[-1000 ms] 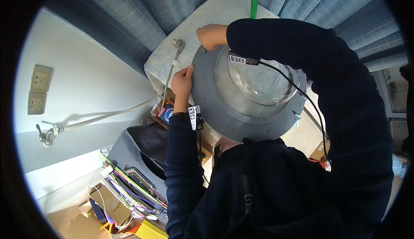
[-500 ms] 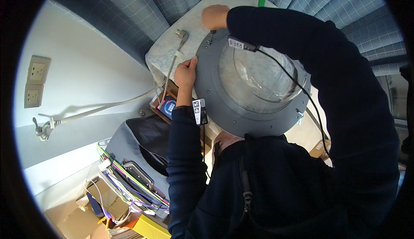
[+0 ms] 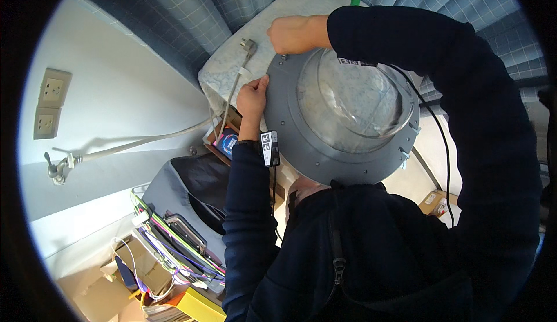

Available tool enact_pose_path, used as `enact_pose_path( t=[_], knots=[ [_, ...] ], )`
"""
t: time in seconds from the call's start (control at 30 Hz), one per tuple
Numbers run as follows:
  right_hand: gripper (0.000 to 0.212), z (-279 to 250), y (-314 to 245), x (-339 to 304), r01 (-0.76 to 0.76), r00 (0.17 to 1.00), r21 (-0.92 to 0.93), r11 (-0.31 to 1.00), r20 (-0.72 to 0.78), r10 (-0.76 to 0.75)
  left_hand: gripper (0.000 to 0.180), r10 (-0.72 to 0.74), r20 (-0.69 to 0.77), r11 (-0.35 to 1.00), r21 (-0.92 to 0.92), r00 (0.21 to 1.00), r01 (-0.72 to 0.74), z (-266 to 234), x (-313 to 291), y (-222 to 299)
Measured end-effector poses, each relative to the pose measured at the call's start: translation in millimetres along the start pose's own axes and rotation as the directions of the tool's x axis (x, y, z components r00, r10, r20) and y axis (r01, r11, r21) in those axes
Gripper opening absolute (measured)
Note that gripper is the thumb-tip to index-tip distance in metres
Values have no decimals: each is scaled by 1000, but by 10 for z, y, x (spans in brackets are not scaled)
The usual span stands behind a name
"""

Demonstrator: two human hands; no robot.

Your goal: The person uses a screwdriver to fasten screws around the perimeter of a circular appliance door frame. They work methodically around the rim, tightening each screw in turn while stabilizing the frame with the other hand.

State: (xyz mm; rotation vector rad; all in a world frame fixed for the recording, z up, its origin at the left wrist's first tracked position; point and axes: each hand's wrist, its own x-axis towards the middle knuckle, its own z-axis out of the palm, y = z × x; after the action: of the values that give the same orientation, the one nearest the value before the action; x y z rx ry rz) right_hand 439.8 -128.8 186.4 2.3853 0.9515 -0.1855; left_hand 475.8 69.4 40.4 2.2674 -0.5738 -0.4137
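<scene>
A round grey ring with a clear bowl, like a washing machine door [image 3: 290, 130], rests partly on a pale marbled covered surface [image 3: 223, 66] and reaches toward my body. Small screws and holes dot the ring, and a metal catch [image 3: 404, 154] juts from its right edge. My left hand [image 3: 252, 98] pinches the ring's left edge between thumb and fingers. Over its upper left edge my right hand [image 3: 293, 34] is closed, knuckles up. Whatever that fist holds is hidden beneath it. A small metal fitting [image 3: 283, 59] shows on the ring just below.
A grey plug [image 3: 248, 45] on a cable lies left of my hands. The wall holds sockets [image 3: 52, 95] and a tap [image 3: 57, 168] with a hose. A grey bag [image 3: 174, 197] and cardboard boxes [image 3: 104, 299] stand lower left. Blue checked curtains [image 3: 180, 8] hang behind.
My right fist has shifted slightly right and down, and its forearm has swung outward. A dark piece visible under the fist before is now covered. My left hand keeps its hold on the ring.
</scene>
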Motion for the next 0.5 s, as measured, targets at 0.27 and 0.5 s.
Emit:
enact_pose_path(
  t=[0.27, 0.5],
  knots=[
    [12, 81, 12, -48, -370, 929, 359, 857, 127, 348, 43, -42, 3, 999, -3, 999, 42, 29, -2, 4],
    [17, 164, 173, 202, -461, 847, 454, 762, 483, 225, 44, -40, 10, 999, -17, 999, 40, 30, 9, 5]
  ],
)
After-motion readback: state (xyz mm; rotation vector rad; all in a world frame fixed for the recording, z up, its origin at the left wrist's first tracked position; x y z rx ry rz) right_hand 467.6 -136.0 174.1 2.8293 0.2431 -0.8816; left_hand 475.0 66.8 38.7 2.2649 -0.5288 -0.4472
